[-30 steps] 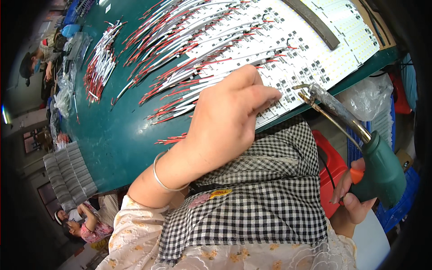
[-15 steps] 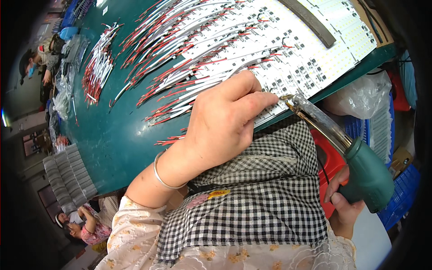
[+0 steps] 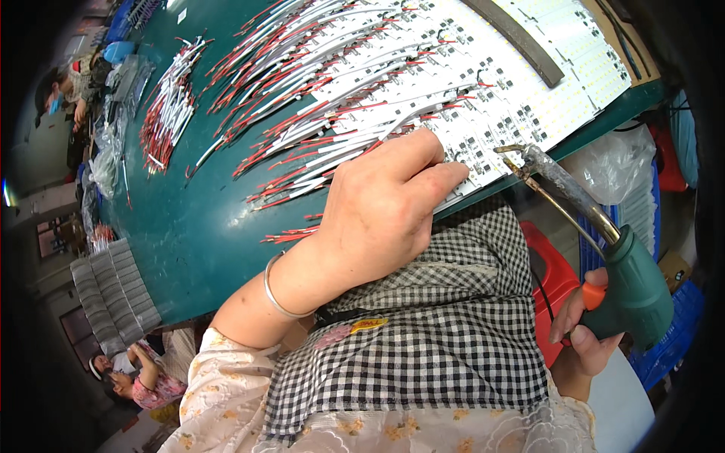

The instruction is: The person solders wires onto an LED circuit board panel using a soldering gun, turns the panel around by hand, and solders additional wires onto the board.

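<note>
Some letters can be seen on a small yellow patch [image 3: 368, 325] at six o'clock, sewn on a black-and-white checked apron [image 3: 423, 351]. Half a second ago, the tip of the green soldering gun [image 3: 642, 279] was just beside the left fingertips; now it has been pulled away toward two o'clock, and a gap is left. One soldering gun is held at four o'clock by the right hand [image 3: 585, 340], with its fingers wrapped around the handle. The left hand [image 3: 385, 204] is near the middle, its fingers bent in close by the edge of the white circuit boards [image 3: 559, 98]; whether anything is pinched cannot be told. The boards are spread toward two o'clock. One dark bar [image 3: 521, 41] is laid on them at one o'clock. One loose pile of red and white wires [image 3: 170, 109] is seen at ten o'clock, too jumbled to be counted.
</note>
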Motion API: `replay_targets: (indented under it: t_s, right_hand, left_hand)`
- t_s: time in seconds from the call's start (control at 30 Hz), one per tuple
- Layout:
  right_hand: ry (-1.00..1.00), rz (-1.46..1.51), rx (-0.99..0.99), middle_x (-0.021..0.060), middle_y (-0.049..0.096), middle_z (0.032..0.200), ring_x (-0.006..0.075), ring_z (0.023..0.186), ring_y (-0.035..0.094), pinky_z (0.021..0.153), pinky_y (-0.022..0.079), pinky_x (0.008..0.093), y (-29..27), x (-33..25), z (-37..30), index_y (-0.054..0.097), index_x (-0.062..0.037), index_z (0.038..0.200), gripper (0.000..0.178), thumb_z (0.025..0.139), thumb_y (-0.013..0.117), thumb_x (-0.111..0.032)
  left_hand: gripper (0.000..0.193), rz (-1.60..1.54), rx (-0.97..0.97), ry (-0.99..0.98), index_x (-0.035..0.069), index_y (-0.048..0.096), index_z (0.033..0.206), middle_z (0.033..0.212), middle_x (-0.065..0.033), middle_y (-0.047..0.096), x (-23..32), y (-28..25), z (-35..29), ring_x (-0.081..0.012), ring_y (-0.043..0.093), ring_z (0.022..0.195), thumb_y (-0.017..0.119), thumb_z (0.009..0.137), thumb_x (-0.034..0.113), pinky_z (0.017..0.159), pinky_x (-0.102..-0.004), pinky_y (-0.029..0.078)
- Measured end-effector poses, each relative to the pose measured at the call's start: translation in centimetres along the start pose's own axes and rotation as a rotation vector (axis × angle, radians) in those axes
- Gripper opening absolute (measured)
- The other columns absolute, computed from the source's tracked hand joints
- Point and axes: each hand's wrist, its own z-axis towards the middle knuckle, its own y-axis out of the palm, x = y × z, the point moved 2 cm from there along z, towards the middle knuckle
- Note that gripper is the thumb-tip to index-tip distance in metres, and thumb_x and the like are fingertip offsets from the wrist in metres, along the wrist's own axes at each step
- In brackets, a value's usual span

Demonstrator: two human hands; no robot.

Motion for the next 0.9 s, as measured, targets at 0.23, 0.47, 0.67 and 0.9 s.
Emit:
replay_targets:
  t_s: [0.23, 0.47, 0.67, 0.9]
  right_hand:
    - [-0.087, 0.067, -0.121, 0.0085, 0.051, 0.072, 0.0139, 0.049, 0.052, 0.042, 0.047, 0.0243, -0.4, 0.2, 1.3, 0.031, 0.012, 0.132, 0.069, 0.08, 0.068, -0.015]
    - [-0.17, 0.088, -0.162, 0.0097, 0.051, 0.076, 0.0141, 0.05, 0.051, 0.044, 0.048, 0.0247, -2.0, 1.0, 2.6, 0.027, 0.0117, 0.137, 0.069, 0.081, 0.062, -0.007]
    - [-0.17, 0.092, -0.154, 0.0097, 0.049, 0.075, 0.0136, 0.048, 0.05, 0.041, 0.046, 0.0235, -1.0, 0.9, 3.7, 0.026, 0.0122, 0.137, 0.071, 0.079, 0.063, -0.009]
    - [-0.149, 0.036, -0.142, 0.0107, 0.05, 0.073, 0.0145, 0.047, 0.051, 0.04, 0.047, 0.0253, 0.1, 0.8, 3.5, 0.027, 0.0135, 0.136, 0.073, 0.078, 0.063, -0.012]
  left_hand:
    - [0.034, 0.094, -0.061, -0.049, 0.006, 0.07, 0.098, 0.08, -0.0077, 0.059, 0.8, -1.6, -0.4, -0.0258, 0.061, 0.069, 0.063, 0.066, -0.005, 0.057, -0.0356, 0.05]
    - [0.015, -0.071, 0.007, -0.327, 0.006, 0.073, 0.092, 0.072, -0.0099, 0.064, -1.5, -8.9, -4.1, -0.024, 0.062, 0.063, 0.073, 0.077, 0.003, 0.058, -0.0336, 0.049]
    - [0.028, 0.638, 0.313, -0.692, 0.008, 0.072, 0.102, 0.097, -0.0122, 0.064, -12.1, -17.8, -8.4, -0.0285, 0.063, 0.091, 0.076, 0.074, 0.011, 0.078, -0.0381, 0.05]
    - [0.037, 0.811, 0.182, -0.906, 0.007, 0.068, 0.104, 0.114, -0.0119, 0.058, -20.3, -19.7, -9.6, -0.0321, 0.05, 0.111, 0.075, 0.079, 0.034, 0.088, -0.0493, 0.043]
